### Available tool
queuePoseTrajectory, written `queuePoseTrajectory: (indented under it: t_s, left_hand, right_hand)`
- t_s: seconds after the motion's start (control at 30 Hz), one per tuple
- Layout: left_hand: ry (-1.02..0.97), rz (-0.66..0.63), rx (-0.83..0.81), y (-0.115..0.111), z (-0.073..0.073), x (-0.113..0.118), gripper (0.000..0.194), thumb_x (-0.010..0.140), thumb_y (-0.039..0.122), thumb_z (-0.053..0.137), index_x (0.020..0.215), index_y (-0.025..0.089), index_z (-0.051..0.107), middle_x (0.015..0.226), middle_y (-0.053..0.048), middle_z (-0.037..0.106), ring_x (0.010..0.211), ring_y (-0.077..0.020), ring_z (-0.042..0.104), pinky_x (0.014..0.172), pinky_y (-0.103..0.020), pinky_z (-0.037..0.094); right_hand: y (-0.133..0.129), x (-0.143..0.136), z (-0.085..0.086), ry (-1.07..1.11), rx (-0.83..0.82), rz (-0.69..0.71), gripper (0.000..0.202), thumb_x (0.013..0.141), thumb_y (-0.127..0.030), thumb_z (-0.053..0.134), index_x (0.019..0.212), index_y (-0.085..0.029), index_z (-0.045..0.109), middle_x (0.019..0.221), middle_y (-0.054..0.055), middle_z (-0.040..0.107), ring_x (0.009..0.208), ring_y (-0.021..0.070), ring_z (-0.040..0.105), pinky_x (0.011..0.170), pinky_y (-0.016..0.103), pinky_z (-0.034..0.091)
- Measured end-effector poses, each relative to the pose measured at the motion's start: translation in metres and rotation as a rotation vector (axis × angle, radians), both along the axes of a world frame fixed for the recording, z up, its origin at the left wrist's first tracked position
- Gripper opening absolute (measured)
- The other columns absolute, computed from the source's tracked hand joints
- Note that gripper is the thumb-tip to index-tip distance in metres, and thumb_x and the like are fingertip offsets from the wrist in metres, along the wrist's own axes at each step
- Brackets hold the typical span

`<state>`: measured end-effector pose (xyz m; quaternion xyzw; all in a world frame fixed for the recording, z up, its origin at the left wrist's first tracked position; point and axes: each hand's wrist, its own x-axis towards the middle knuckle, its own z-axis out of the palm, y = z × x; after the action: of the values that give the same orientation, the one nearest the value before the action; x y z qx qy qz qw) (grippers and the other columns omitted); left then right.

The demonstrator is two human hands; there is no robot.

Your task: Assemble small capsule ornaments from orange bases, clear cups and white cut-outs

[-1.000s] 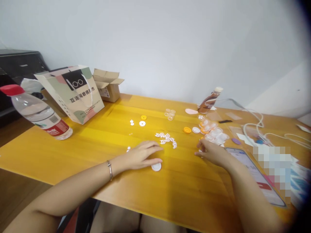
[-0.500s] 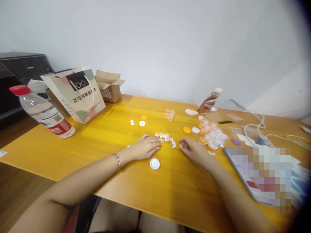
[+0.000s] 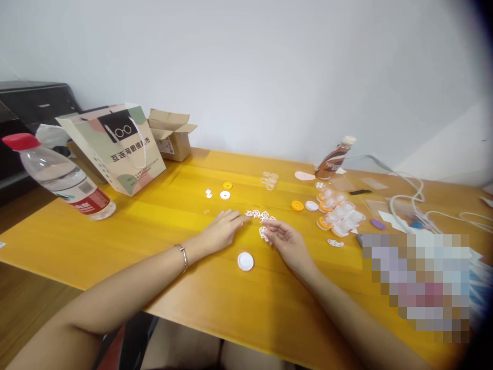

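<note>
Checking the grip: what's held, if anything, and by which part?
The right hand appears to pinch a white openwork piece by its right edge; the left hand shows nothing held.

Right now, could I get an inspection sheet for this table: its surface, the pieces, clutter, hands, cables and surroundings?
Surface: wooden table, bearing scattered items.
Job's things: white wheel-patterned pieces clustered mid-table; round white disc nearer the front edge.
Clutter: red-capped bottle and paper bag at left; brown bottle and clear plastic containers at right; far right pixelated, contents unclear.
Left hand: beside the cluster; contact unclear.
Right hand: pinching a white piece.
Cables: white cable looped at right.
Surroundings: pale wall, cardboard box, dark cabinet.
</note>
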<state>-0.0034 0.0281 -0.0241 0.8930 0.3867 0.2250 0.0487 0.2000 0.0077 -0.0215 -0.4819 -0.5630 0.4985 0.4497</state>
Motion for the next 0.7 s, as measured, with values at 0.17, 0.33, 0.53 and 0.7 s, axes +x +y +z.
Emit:
queuePoseTrajectory:
  t_s: [0.17, 0.33, 0.53, 0.7]
  left_hand:
    - [-0.057, -0.057, -0.041, 0.000, -0.004, -0.005, 0.025, 0.089, 0.012, 0.035, 0.102, 0.015, 0.056, 0.088, -0.007, 0.052, 0.083, -0.0157, 0.048, 0.076, -0.028, 0.044]
    - [-0.172, -0.048, -0.111, -0.005, 0.002, -0.006, 0.022, 0.090, 0.017, 0.036, 0.100, 0.015, 0.055, 0.092, -0.007, 0.055, 0.084, -0.0140, 0.053, 0.077, -0.027, 0.046]
    - [-0.435, -0.089, -0.147, -0.015, 0.009, 0.000, 0.016, 0.088, 0.020, 0.044, 0.097, 0.015, 0.055, 0.088, -0.006, 0.059, 0.082, -0.0125, 0.056, 0.076, -0.027, 0.048]
    - [-0.561, -0.157, -0.230, -0.025, 0.011, 0.005, 0.022, 0.086, 0.021, 0.049, 0.106, 0.015, 0.054, 0.096, -0.007, 0.060, 0.085, -0.0108, 0.058, 0.076, -0.025, 0.051]
  right_hand:
    - [-0.005, -0.008, -0.005, 0.053, -0.115, 0.044, 0.027, 0.064, -0.041, 0.068, 0.079, -0.019, 0.064, 0.062, -0.001, 0.060, 0.056, 0.0118, 0.053, 0.061, 0.028, 0.045]
    - [-0.006, -0.007, -0.003, 0.123, -0.127, 0.061, 0.026, 0.065, -0.041, 0.068, 0.074, -0.019, 0.058, 0.061, -0.001, 0.062, 0.056, 0.0125, 0.058, 0.060, 0.028, 0.048]
    - [-0.008, -0.008, -0.004, 0.259, -0.270, 0.122, 0.028, 0.064, -0.037, 0.071, 0.080, -0.020, 0.055, 0.073, 0.002, 0.069, 0.068, 0.0156, 0.066, 0.076, 0.034, 0.052]
    - [-0.009, -0.009, -0.005, 0.286, -0.320, 0.129, 0.028, 0.062, -0.031, 0.074, 0.084, -0.019, 0.061, 0.079, 0.002, 0.070, 0.077, 0.0159, 0.067, 0.085, 0.035, 0.050]
